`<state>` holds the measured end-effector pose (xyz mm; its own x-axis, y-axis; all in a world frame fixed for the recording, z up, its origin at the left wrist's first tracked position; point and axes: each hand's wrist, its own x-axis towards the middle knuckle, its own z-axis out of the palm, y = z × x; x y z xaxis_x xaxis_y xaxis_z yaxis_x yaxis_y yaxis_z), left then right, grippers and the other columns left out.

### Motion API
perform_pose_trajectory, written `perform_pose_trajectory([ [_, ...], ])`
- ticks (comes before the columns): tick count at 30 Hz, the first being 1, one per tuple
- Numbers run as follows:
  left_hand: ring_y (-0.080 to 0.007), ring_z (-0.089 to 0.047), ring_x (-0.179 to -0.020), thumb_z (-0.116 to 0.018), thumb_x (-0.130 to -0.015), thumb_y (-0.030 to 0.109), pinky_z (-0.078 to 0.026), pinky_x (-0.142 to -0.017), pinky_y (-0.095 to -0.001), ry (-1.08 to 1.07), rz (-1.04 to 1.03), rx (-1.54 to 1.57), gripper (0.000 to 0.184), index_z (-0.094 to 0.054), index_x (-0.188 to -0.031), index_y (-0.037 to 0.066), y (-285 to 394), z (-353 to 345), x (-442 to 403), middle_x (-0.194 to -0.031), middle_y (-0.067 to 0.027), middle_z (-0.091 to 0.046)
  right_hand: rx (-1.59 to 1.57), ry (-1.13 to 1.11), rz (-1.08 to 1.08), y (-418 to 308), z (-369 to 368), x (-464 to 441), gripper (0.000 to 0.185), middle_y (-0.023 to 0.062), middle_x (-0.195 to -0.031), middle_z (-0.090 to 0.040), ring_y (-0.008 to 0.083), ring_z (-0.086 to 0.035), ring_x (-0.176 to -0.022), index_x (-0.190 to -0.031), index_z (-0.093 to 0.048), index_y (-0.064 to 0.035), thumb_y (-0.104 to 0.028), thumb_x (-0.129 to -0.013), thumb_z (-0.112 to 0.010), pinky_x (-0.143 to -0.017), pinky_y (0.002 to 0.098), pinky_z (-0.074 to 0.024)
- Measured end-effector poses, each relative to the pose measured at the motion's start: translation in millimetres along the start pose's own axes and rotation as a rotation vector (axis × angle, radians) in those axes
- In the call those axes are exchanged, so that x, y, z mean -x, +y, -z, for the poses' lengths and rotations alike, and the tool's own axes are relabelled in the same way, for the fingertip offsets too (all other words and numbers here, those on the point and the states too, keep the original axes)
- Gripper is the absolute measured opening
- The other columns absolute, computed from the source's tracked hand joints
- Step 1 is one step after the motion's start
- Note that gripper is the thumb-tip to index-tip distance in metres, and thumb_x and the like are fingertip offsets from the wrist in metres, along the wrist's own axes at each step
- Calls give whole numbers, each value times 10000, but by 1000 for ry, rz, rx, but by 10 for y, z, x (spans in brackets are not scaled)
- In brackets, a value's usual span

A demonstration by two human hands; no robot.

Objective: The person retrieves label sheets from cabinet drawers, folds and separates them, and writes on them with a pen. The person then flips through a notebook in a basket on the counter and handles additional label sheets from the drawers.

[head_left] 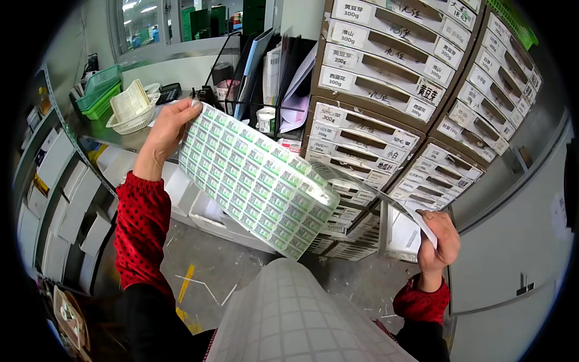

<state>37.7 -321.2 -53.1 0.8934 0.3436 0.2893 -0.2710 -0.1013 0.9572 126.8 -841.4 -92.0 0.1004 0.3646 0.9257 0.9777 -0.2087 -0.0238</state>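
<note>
My left hand [174, 123] pinches the upper left corner of a large sheet of labels [253, 175], printed with rows of small green and white labels. The sheet hangs tilted in front of me, its lower right end curling. To the right, my right hand [439, 236] is closed on the white front edge of what looks like a pulled-out drawer [403, 234]. Pale paper shows inside the drawer. The sheet covers part of the drawer stack behind it.
Stacked brown cabinets [371, 102] hold labelled white drawers. A counter at the left carries a white basket [134, 120], a green tray [101, 101] and a calculator [170, 93]. File holders [271, 75] stand behind the sheet. Shelving [60, 163] lines the left; a grey cabinet [512, 205] the right.
</note>
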Motion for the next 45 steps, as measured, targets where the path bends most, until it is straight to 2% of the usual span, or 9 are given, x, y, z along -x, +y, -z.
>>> perform_pose_trajectory([
  [11,-62,-607,-745,-596,-992,206,-480,-692,-228,96,88,45,189,-665,-1011,31,-560,198,469,-886,4,-683,14,-40,209,119,43,-997,295,188,-911,-710,305,-681,-807,-966,-673,66,158,-690,-626,-716,343,-525],
  [24,-64,-608,-743,-616,-980,211,-489,-695,-240,167,123,113,173,-678,-974,50,-987,162,814,-867,12,-682,-10,-112,274,261,-72,-1445,279,141,-911,-717,257,-688,-824,-957,-691,41,175,-714,-673,-748,314,-532],
  [28,-225,-605,-1118,-720,-884,249,-474,-972,-368,157,-102,-476,486,-570,-1279,9,-835,-63,842,-1210,-107,-644,-1,-212,329,140,-207,-1636,246,125,-911,-717,263,-690,-829,-949,-698,21,120,-724,-698,-736,330,-530],
  [31,-354,-531,-1242,-813,-734,320,-404,-1056,-438,-192,-507,-811,668,-570,-1280,21,-307,-800,913,-1297,-181,-600,10,-350,439,64,-409,-1853,246,107,-863,-681,276,-656,-770,-967,-702,-22,60,-735,-704,-673,338,-508],
  [35,-344,-617,-1025,-814,-727,342,-462,-853,-458,-509,-654,-778,548,-647,-1134,13,-513,-1494,984,-1094,-130,-678,-32,-525,431,51,-693,-1996,223,121,-914,-688,275,-668,-843,-984,-687,5,68,-772,-664,-743,341,-521],
  [37,-235,-643,-806,-786,-800,267,-483,-725,-355,-722,-134,-453,371,-678,-1039,6,-664,-1655,1010,-866,-109,-673,-37,-568,429,105,-856,-1977,231,115,-919,-683,270,-664,-862,-1003,-693,-12,32,-777,-690,-745,345,-522],
  [41,-89,-587,-757,-735,-856,92,-464,-708,-262,-662,-23,-283,188,-689,-997,-23,-730,-1849,1036,-785,-64,-677,226,-329,635,92,-1164,-1804,362,114,-1042,-670,300,-651,-928,-1115,-661,-50,-83,-767,-752,-801,390,-520],
  [43,-57,-526,-766,-711,-877,81,-454,-704,-267,-592,67,-78,157,-689,-995,-21,-722,-1884,1014,-798,-18,-663,124,-376,412,38,-1072,-1641,417,108,-1069,-664,324,-643,-914,-1128,-646,-55,-147,-745,-781,-813,404,-518],
  [45,-59,-542,-770,-711,-873,76,-455,-701,-259,-584,101,-26,160,-688,-996,-23,-665,-1874,955,-815,3,-669,30,-724,226,7,-1005,-1366,332,126,-939,-660,349,-639,-866,-997,-685,-46,-281,-774,-757,-720,429,-513],
])
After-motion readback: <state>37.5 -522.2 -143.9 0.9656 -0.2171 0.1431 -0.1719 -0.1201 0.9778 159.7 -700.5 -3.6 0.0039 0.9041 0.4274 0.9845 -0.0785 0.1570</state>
